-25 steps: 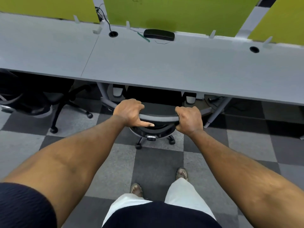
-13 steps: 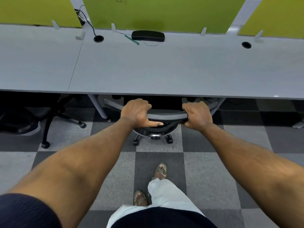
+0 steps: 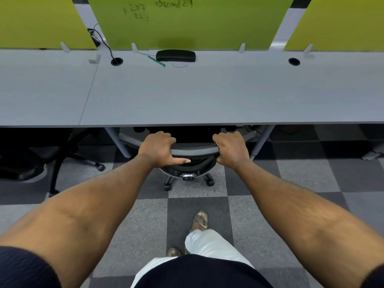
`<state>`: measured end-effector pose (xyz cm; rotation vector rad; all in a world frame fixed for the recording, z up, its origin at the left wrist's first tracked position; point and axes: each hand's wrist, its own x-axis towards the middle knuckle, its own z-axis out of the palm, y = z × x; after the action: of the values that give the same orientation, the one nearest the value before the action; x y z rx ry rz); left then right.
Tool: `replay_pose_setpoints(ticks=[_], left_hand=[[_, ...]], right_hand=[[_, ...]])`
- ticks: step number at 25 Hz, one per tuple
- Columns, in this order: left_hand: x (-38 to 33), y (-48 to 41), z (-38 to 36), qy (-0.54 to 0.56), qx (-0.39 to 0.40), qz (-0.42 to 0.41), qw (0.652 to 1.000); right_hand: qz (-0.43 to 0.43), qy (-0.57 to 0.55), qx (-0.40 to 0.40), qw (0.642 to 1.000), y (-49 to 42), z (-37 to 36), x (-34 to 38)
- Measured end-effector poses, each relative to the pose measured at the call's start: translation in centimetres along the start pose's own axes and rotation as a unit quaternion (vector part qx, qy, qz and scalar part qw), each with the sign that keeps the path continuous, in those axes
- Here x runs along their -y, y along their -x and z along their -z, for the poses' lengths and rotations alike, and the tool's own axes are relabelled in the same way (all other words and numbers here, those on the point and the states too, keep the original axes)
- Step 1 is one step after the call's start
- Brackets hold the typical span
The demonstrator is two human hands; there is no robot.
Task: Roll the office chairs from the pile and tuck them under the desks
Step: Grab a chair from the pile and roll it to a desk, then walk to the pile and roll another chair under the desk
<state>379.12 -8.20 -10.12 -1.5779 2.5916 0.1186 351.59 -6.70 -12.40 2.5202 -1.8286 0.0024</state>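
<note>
A black office chair (image 3: 194, 149) with a grey frame stands at the front edge of the grey desk (image 3: 207, 96). Its seat is hidden under the desktop; only the top of the backrest, the lower back and two castors show. My left hand (image 3: 159, 147) grips the backrest's top rail on the left, fingers curled over it and thumb along its near side. At the rail's right end my right hand (image 3: 231, 148) grips it the same way.
Another black office chair (image 3: 31, 161) sits under the desk at the left. Grey desk legs (image 3: 119, 142) flank the chair I hold. A black pad (image 3: 175, 55) and a green pen (image 3: 156, 61) lie by the green partition (image 3: 187, 28). Checkered carpet lies underfoot.
The chair has rolled forward, so more of it is under the desk. I have stepped closer, right foot ahead, and both hands keep their grip.
</note>
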Motion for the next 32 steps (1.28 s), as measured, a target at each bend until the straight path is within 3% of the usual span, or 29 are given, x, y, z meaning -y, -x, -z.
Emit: replay_pose_setpoints(ticks=[6, 9, 13, 24, 32], left_hand=[[-3.5, 3.5, -1.1, -0.065, -0.028, 0.049, 0.996], [-7.2, 5.9, -2.9, -0.06, -0.08, 0.032, 0.994], [-13.5, 8.2, -4.4, -0.073, -0.048, -0.039, 0.995], [-33.3, 6.0, -1.5, -0.083, -0.058, -0.17, 0.98], [-55.7, 4.0, -1.2, -0.059, -0.065, -0.248, 0.965]], right_hand=[[-0.13, -0.114, -0.033, 0.984, 6.3, 0.4, 3.1], [-0.19, -0.151, -0.035, 0.969, 12.6, -0.5, 3.7], [-0.256, -0.149, -0.021, 0.955, 20.5, -0.7, 2.3], [-0.371, -0.144, -0.049, 0.916, 39.1, 0.7, -9.8], [-0.42, -0.128, -0.049, 0.897, 54.9, 1.9, -23.8]])
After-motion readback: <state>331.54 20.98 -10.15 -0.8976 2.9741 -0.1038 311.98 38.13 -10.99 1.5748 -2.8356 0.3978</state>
